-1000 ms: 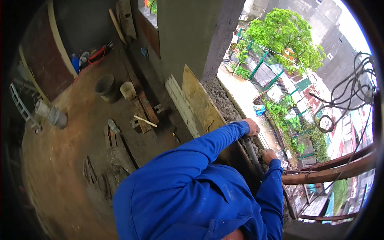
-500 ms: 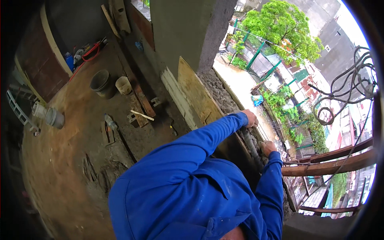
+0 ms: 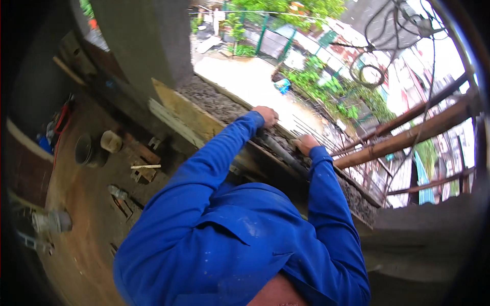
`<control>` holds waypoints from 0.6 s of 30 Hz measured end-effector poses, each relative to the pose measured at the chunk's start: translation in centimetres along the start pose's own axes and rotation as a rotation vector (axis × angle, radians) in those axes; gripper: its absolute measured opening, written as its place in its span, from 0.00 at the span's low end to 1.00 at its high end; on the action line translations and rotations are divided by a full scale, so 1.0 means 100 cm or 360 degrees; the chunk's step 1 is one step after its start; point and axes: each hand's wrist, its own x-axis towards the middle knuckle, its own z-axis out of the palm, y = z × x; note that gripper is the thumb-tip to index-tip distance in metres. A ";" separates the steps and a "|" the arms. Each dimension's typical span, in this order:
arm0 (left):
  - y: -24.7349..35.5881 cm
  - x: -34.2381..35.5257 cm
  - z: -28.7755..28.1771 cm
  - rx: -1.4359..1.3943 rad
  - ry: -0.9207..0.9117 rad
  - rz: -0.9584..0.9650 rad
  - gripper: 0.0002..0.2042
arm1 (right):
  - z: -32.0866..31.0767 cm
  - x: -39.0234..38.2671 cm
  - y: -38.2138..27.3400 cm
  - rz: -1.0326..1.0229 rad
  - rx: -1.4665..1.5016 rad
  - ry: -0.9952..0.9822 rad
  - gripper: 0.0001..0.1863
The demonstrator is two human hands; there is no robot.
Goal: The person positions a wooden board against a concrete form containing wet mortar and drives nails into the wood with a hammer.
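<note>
Both hands are at a window sill topped with rough wet mortar (image 3: 212, 100). My left hand (image 3: 266, 116) bends over the sill's outer side with its fingers curled; what they grip is hidden. Closer to me along the same sill, my right hand (image 3: 306, 144) is closed, its fingertips at the mortar by the outer edge, and its contents cannot be made out. Between the hands, a grey, pipe-like length (image 3: 282, 154) lies lengthwise in the mortar. A plywood board (image 3: 186, 113) stands along the sill's inner face.
Beyond the sill are wooden poles (image 3: 408, 130) and a looped cable (image 3: 370, 75). A concrete pillar (image 3: 148, 41) rises at the sill's far end. On the floor to the left stand a dark bucket (image 3: 88, 150), a pale bucket (image 3: 111, 141) and a plastic bottle (image 3: 117, 192).
The view has turned, so the sill, pillar and floor items appear further left. Both hands remain at the sill, with the grey length still between them.
</note>
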 end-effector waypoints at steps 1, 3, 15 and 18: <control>0.010 0.003 -0.009 0.0028 -0.0050 -0.0055 0.14 | -0.006 -0.004 -0.002 0.0158 0.0084 -0.0134 0.27; 0.013 0.011 -0.002 0.0051 -0.0097 -0.0144 0.14 | -0.019 -0.012 -0.018 0.0230 0.0155 -0.0117 0.27; 0.044 0.008 0.012 0.0007 0.0105 0.0174 0.12 | 0.015 -0.016 0.013 0.0080 -0.0414 -0.0047 0.15; 0.052 0.002 -0.004 -0.0020 0.0029 0.0153 0.13 | 0.005 -0.013 0.005 -0.0054 -0.0471 -0.0156 0.17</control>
